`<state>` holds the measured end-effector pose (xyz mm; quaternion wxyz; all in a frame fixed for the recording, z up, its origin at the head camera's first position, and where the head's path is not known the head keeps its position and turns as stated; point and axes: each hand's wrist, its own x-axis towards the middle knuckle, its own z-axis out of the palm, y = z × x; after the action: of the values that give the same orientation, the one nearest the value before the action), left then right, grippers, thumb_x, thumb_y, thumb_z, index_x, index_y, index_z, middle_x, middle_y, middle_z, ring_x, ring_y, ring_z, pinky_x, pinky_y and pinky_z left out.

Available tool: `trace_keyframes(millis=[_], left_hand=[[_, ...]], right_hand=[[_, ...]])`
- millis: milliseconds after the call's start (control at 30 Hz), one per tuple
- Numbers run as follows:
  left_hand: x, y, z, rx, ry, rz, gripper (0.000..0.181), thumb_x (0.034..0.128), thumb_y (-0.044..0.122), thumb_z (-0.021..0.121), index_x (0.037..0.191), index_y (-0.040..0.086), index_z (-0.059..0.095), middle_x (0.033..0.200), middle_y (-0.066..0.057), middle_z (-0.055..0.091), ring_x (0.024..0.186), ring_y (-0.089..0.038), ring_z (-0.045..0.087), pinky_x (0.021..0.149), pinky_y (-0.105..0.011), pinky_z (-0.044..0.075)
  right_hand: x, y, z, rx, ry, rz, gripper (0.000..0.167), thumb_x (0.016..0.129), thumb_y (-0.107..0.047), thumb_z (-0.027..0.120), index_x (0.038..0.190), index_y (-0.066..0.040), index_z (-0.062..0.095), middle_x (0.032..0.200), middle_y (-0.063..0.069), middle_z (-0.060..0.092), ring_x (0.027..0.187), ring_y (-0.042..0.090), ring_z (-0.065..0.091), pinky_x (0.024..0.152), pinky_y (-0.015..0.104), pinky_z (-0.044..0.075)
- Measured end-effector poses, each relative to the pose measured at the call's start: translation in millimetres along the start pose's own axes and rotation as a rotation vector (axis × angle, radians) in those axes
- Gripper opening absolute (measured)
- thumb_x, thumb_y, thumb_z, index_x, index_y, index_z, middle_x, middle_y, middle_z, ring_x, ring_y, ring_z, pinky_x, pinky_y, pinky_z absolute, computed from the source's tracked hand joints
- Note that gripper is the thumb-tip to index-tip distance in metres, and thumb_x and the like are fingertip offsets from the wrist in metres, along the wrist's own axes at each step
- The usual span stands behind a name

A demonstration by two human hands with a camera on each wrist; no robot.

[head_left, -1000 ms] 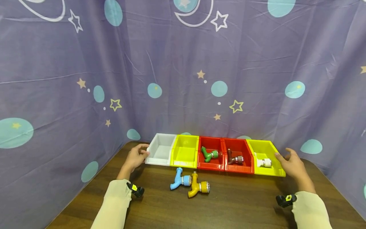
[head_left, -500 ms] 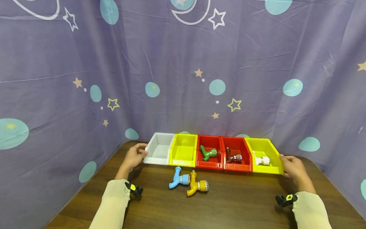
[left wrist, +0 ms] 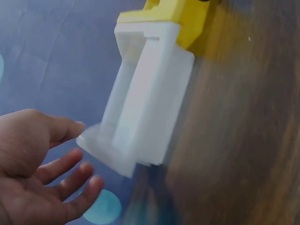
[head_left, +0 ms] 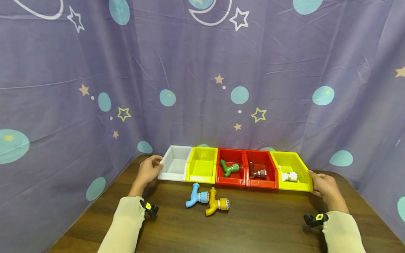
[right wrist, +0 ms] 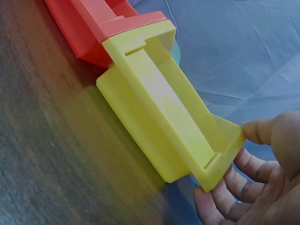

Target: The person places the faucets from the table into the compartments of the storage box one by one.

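Note:
At the left end of a joined row of bins, my left hand has its thumb beside the side rim of the white bin; in the left wrist view that hand is loosely spread, fingers off the bin. My right hand grips the outer edge of the end yellow bin. The right wrist view shows this hand with thumb on the rim and fingertips under the corner of the yellow bin. A white faucet lies inside it.
Between the end bins stand another yellow bin and two red bins, holding a green faucet and a brown faucet. Blue and mustard faucets lie before the row on the wooden table. A patterned curtain hangs behind.
My right hand has gone from spread fingers with the thumb over the yellow bin's side to a closer grip on its outer edge. My left hand stays by the white bin.

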<state>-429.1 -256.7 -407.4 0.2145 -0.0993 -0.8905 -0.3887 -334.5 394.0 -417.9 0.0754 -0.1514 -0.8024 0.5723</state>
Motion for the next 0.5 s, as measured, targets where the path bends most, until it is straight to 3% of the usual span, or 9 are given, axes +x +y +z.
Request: trace_keyframes(millis=[133, 233, 367, 500], left_hand=[[3.2, 15.1, 0.4, 0.092, 0.073, 0.096, 0.027, 0.0933, 0.007, 0.07, 0.119, -0.002, 0.07, 0.102, -0.021, 0.067, 0.098, -0.037, 0.061, 0.087, -0.052, 0.047], [7.7, 30.3, 3.1, 0.108, 0.075, 0.162, 0.024, 0.0944, 0.008, 0.07, 0.117, -0.001, 0.071, 0.097, -0.017, 0.065, 0.092, -0.034, 0.06, 0.082, -0.049, 0.048], [9.1, 49.4, 8.1, 0.128, 0.005, 0.257, 0.023, 0.0953, 0.011, 0.069, 0.116, 0.002, 0.072, 0.094, -0.012, 0.066, 0.09, -0.03, 0.062, 0.08, -0.046, 0.052], [2.5, 59.8, 14.4, 0.154, -0.086, 0.375, 0.021, 0.0957, 0.012, 0.07, 0.115, 0.002, 0.073, 0.097, -0.01, 0.069, 0.091, -0.028, 0.065, 0.08, -0.045, 0.056]], right_hand=[[-0.2, 3.2, -1.5, 0.0, -0.008, 0.006, 0.072, 0.107, -0.046, 0.042, 0.139, 0.02, 0.042, 0.096, 0.007, 0.064, 0.075, 0.007, 0.064, 0.07, 0.03, 0.061], [-0.8, 4.4, -3.7, -0.009, -0.008, 0.006, 0.074, 0.107, -0.047, 0.041, 0.14, 0.02, 0.04, 0.101, 0.011, 0.063, 0.076, 0.007, 0.063, 0.071, 0.03, 0.061], [-1.2, 4.5, -4.7, -0.029, -0.014, -0.006, 0.076, 0.108, -0.048, 0.039, 0.141, 0.02, 0.039, 0.107, 0.015, 0.06, 0.078, 0.007, 0.063, 0.071, 0.029, 0.061], [-0.6, 4.1, -1.5, -0.042, -0.025, -0.022, 0.074, 0.108, -0.047, 0.04, 0.139, 0.019, 0.042, 0.104, 0.013, 0.06, 0.077, 0.008, 0.062, 0.07, 0.028, 0.06]])
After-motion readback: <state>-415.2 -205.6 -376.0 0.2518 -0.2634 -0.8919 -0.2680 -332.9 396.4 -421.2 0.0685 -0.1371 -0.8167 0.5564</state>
